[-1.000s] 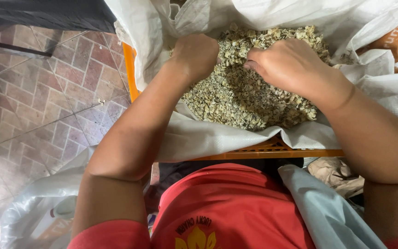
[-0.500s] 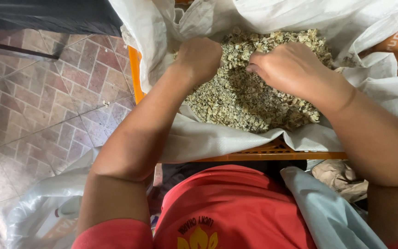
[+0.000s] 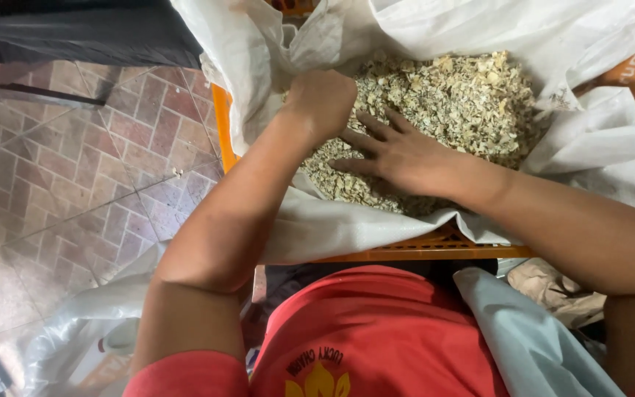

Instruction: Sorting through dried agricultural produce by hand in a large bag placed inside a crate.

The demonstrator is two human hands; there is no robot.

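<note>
A heap of pale, dry plant flakes [image 3: 450,99] fills a white woven sack [image 3: 332,228] that lines an orange plastic crate [image 3: 420,246]. My left hand [image 3: 325,99] is closed into a fist at the heap's left edge; whether flakes are inside it cannot be seen. My right hand [image 3: 398,154] lies flat on the flakes with its fingers spread, pointing left toward the fist. Both forearms reach in from the near side over the sack's folded rim.
A brick-patterned tiled floor [image 3: 75,176] lies to the left. A dark sheet [image 3: 82,29] hangs at the top left. A clear plastic bag [image 3: 90,331] sits at the lower left, and pale cloth [image 3: 531,338] beside my red shirt.
My right hand has opened from a cupped grip and now lies flat with fingers spread, lower on the heap. My left fist has stayed at the heap's left edge.
</note>
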